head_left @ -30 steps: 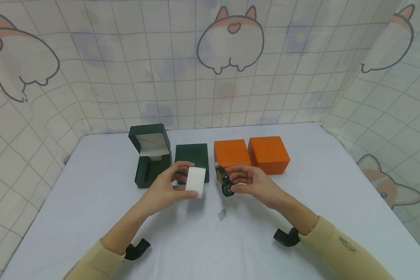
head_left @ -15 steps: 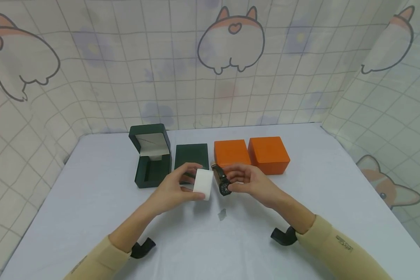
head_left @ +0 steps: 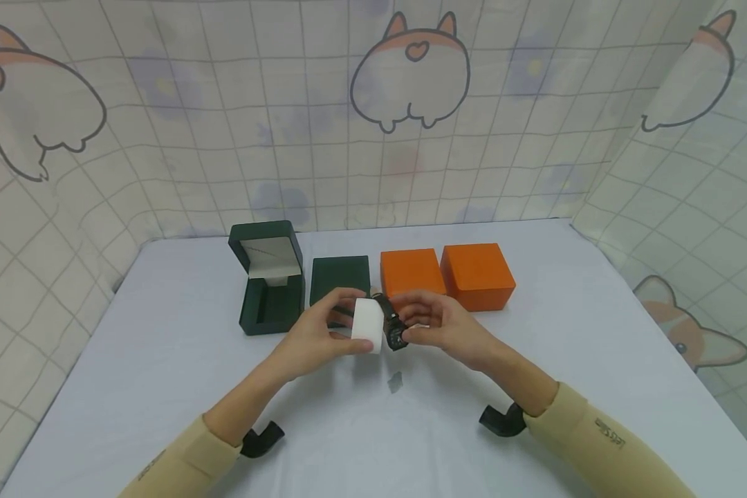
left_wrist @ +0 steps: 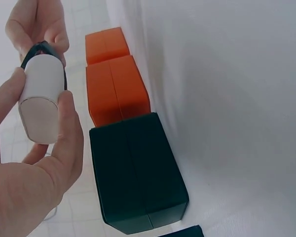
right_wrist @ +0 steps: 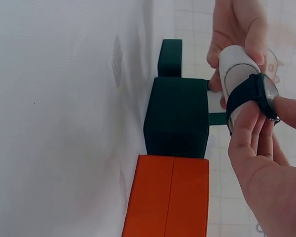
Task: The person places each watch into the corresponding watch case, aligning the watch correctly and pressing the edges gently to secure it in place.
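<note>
Between finger and thumb my left hand (head_left: 320, 339) grips a white watch cushion (head_left: 367, 324), held above the table in the head view. My right hand (head_left: 451, 326) holds a wristwatch (head_left: 395, 339) with a dark strap and a round black face, thumb at the case. The strap forms a loop. In the right wrist view, the wristwatch (right_wrist: 251, 94) encircles the near end of the white cushion (right_wrist: 233, 55). From the left wrist, the cushion (left_wrist: 43, 76) shows its flat end, with the dark strap (left_wrist: 42, 47) just beyond it.
A dark green box (head_left: 264, 229) stands with its lid up at the back left. Beside it are a lidded green box (head_left: 342, 271) and two orange boxes, one in the middle (head_left: 411, 266) and one on the right (head_left: 478, 266). A grey patch (head_left: 395, 382) marks the white tablecloth.
My left hand has brought the cushion rightward up to the wristwatch. My right hand has shifted slightly left with the watch, and the gap between the two has closed.
</note>
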Demonstrator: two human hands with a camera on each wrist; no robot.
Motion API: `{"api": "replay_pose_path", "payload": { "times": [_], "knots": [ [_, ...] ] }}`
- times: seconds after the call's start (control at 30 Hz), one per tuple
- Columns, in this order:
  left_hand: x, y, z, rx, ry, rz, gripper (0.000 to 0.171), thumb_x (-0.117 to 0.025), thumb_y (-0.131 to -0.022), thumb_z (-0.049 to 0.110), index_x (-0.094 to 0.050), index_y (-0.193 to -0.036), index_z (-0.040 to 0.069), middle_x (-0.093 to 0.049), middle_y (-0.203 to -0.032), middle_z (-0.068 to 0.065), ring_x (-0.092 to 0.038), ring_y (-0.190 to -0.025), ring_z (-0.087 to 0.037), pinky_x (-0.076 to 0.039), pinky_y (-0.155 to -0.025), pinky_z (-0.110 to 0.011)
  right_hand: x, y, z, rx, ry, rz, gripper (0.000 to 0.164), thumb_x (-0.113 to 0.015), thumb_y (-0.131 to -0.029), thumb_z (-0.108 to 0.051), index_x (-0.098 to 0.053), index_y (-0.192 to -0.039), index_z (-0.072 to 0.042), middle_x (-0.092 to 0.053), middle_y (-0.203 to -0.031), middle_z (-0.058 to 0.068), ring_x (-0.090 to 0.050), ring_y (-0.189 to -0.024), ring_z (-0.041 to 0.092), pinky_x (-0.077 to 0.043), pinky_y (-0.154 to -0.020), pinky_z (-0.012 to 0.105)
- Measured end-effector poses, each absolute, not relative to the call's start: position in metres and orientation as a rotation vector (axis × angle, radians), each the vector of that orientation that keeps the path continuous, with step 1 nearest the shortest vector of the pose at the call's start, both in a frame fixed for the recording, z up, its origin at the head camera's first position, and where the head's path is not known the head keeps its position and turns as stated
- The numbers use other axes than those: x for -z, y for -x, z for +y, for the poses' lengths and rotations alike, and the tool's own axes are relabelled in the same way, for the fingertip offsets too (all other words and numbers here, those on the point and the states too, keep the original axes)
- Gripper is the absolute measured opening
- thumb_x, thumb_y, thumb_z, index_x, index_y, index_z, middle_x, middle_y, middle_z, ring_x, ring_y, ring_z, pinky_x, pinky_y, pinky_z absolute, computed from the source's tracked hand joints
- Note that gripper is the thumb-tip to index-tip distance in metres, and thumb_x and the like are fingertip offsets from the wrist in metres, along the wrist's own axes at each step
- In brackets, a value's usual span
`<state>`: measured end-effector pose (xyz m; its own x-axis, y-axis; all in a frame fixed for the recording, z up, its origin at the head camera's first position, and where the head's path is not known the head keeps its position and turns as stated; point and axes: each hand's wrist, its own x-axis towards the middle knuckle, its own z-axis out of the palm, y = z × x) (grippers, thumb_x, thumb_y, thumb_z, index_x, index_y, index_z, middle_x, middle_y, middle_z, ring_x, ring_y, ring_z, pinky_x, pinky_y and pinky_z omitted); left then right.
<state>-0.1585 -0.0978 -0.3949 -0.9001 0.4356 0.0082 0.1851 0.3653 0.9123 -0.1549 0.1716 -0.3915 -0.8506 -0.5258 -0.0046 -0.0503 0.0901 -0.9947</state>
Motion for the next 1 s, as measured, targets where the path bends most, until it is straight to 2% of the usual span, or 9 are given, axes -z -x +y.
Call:
{"api": "replay_pose_path", "payload": {
  "times": [0.27,0.53,0.77,1.0],
  "knots": [
    [0.3967,0.1580,-0.0964,-1.548,-0.625,2.347,0.082,-0.088,-0.084,0.022,-0.045,-0.154,0.027,-0.052,-0.137,-0.009,-0.058,-0.112,-0.029,-0.058,-0.089,-0.035,0.3905,0.1539,0.1720,1.796,0.672,1.997,0.049,-0.068,-0.097,0.000,-0.053,-0.144,-0.005,-0.060,-0.121,0.018,-0.060,-0.112,0.033,-0.055,-0.095,0.033],
    [0.3956,0.1572,-0.0963,-1.508,-0.659,2.372,0.080,-0.088,-0.085,0.024,-0.048,-0.154,0.026,-0.051,-0.135,-0.007,-0.058,-0.115,-0.030,-0.057,-0.091,-0.034,0.3927,0.1534,0.1731,1.814,0.718,1.969,0.048,-0.067,-0.098,-0.001,-0.054,-0.144,-0.006,-0.058,-0.127,0.018,-0.058,-0.113,0.035,-0.055,-0.095,0.034],
    [0.3954,0.1572,-0.0960,-1.530,-0.604,2.421,0.075,-0.086,-0.086,0.025,-0.050,-0.152,0.025,-0.049,-0.147,-0.007,-0.058,-0.114,-0.031,-0.057,-0.093,-0.038,0.3957,0.1530,0.1717,1.771,0.630,2.093,0.032,-0.073,-0.097,-0.009,-0.065,-0.127,-0.002,-0.064,-0.122,0.013,-0.064,-0.109,0.031,-0.057,-0.093,0.033],
    [0.3924,0.1591,-0.0971,-1.582,-0.544,2.391,0.075,-0.085,-0.088,0.025,-0.049,-0.153,0.026,-0.051,-0.145,-0.008,-0.060,-0.110,-0.031,-0.057,-0.089,-0.039,0.3975,0.1522,0.1693,1.780,0.753,2.091,0.052,-0.079,-0.090,-0.005,-0.059,-0.139,-0.003,-0.059,-0.137,0.009,-0.056,-0.126,0.029,-0.043,-0.109,0.055]
  ]
}}
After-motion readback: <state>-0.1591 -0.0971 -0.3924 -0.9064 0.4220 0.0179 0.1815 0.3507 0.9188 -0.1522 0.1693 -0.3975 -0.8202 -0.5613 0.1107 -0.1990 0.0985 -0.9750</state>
